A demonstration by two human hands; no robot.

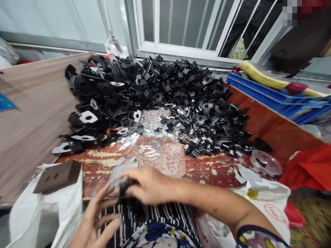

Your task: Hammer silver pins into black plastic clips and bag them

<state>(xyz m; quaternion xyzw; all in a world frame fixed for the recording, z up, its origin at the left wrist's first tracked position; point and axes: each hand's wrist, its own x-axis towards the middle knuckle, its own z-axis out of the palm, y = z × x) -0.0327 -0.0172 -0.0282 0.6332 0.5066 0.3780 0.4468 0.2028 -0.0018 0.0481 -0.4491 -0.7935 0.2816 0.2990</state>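
1. A small dark part (124, 187), blurred, is gripped between the thumb and fingers of the right hand (148, 186), just above the near edge of the worktop (99, 156).
2. The left hand (95, 217) is held with its fingers spread apart; its upper fingertips are brought close to the dark part, though whether contact is made cannot be told.
3. A flat grey piece (121, 169) is seen just beyond the held part, partly covered by the right hand.
4. Slim metal pins (151, 152) are scattered over a speckled board (170, 163) farther in.
5. Behind the board, tiny shiny pieces (153, 117) are spread, bordered on the right by small black clips (198, 146).
6. The back of the worktop is covered by a large heap of black pieces (165, 82).
7. A brown block (58, 177) is placed at the left, upon white sacking (22, 222); a clear round dish (267, 163) is set at the right.
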